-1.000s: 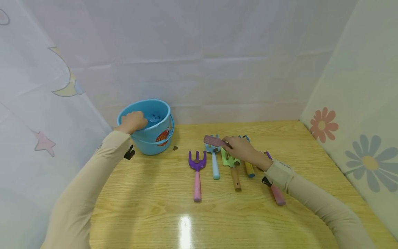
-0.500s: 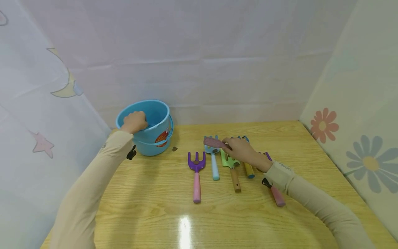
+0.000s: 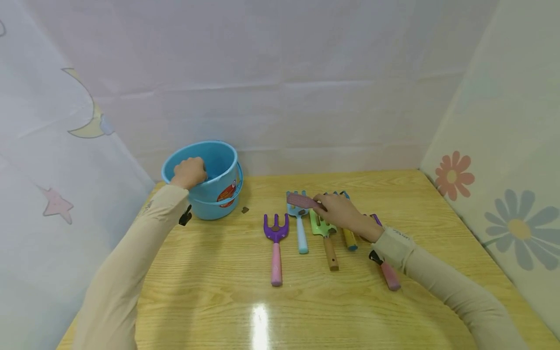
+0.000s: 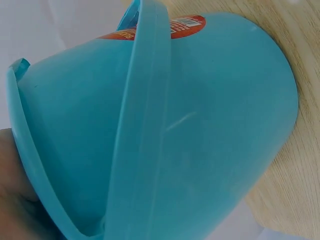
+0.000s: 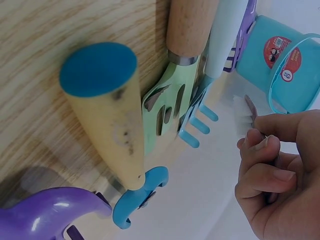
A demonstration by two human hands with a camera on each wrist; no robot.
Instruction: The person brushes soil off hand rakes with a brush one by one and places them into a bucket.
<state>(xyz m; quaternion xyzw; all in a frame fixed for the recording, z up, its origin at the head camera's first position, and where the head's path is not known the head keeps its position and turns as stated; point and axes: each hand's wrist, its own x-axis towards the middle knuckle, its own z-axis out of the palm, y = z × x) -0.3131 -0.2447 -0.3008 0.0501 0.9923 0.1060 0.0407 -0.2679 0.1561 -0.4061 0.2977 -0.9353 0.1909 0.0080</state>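
My left hand (image 3: 189, 172) is bent over the near rim of a blue bucket (image 3: 210, 211), its fingers down inside and hidden. I cannot tell what they hold. In the left wrist view, part of this hand (image 4: 15, 195) shows behind the bucket's rim. My right hand (image 3: 340, 210) pinches a small brush (image 3: 301, 200) with a pinkish textured back, bristle end pointing left over the garden tools. Pale bristles (image 5: 242, 112) show in the right wrist view. Under the brush lies a light blue hand fork (image 3: 302, 236); a green fork (image 3: 330, 253) with a wooden handle is beside it.
A purple fork (image 3: 276, 265) with a pink handle lies left of these tools. A yellow-handled blue tool (image 3: 349, 239) and a purple tool with a pink handle (image 3: 390, 277) lie partly under my right arm. Brown bits (image 3: 245, 210) dot the table (image 3: 210, 291) and forks.
A light blue piece with dark specks, visible inside the bucket one second ago, has gone from sight. My left hand has shifted slightly at the rim; the right hand and brush hold still.
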